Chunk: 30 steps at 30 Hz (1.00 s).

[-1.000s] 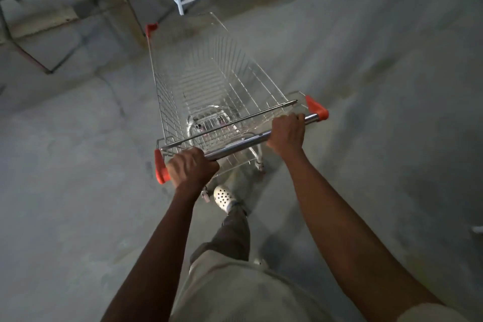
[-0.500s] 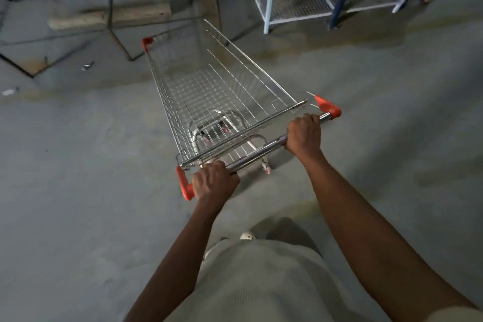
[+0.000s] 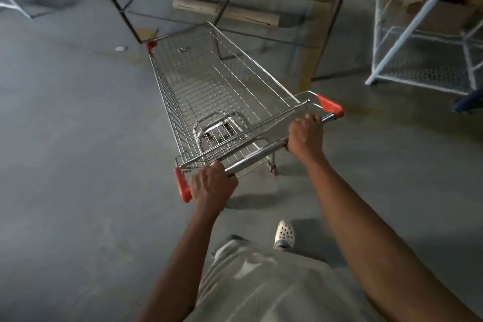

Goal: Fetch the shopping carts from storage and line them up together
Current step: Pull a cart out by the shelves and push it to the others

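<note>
in the head view a silver wire shopping cart (image 3: 214, 91) stands on the grey concrete floor (image 3: 65, 138) straight in front of the person, its basket running away from the camera and slightly to the left. the left hand (image 3: 211, 185) is wrapped around the chrome handle bar (image 3: 258, 157) at its left end, fingers curled over the top, just beside the red end cap (image 3: 183, 188). the right hand (image 3: 304, 136) clamps the same bar near its right end, knuckles up, with a short bare stretch of bar between it and the other red cap (image 3: 330, 106). both arms reach forward, nearly straight. the basket holds no goods; through its wire bottom the cart's lower frame shows, and one rear wheel (image 3: 273, 167) is visible under the handle. a red bumper (image 3: 150, 46) marks the front left corner of the basket. that front end sits close to a dark metal frame (image 3: 136, 8) of thin bars, though whether they touch cannot be told. a pale wooden plank (image 3: 227, 12) lies on the floor beyond the frame's bars. to the right, well apart from the cart, stands a white wire rack (image 3: 418, 60). a small pale scrap (image 3: 120, 48) lies on the floor left of the cart's nose. below the arms a light shirt (image 3: 261, 282) fills the bottom edge, and one white perforated shoe (image 3: 284, 234) is planted on the floor behind the handle.
</note>
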Motion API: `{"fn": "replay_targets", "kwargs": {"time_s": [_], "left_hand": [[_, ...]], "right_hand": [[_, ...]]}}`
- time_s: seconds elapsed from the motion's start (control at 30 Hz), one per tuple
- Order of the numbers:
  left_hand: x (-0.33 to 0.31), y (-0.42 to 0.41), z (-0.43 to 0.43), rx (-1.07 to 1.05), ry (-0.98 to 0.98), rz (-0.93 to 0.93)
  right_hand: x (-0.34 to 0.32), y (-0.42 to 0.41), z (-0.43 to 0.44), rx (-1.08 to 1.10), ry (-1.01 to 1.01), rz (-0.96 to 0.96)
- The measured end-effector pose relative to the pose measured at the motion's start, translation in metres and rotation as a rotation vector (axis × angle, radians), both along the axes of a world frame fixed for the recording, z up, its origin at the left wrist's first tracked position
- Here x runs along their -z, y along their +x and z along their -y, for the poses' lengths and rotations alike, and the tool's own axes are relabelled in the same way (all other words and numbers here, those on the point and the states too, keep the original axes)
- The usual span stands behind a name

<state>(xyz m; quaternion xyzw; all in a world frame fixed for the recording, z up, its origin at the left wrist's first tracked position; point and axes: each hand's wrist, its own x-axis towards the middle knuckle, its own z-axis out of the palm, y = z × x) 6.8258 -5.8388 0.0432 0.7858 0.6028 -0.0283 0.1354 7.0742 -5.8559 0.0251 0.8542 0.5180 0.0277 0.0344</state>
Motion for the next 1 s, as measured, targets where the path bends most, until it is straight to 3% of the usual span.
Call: {"fn": "replay_targets", "kwargs": {"time_s": [0.43, 0.77, 1.0], "left_hand": [[-0.001, 0.090, -0.193, -0.534, -0.006, 0.083], [0.015, 0.095, -0.378, -0.888, -0.016, 0.154], [0.006, 0.074, -0.497, -0.998, -0.050, 0.136]], "right_hand": [[0.007, 0.070, -0.302, -0.430, 0.045, 0.016], [0.008, 0.044, -0.539, -0.735, 0.074, 0.040], [0.013, -0.004, -0.694, -0.912, 0.043, 0.044]]}}
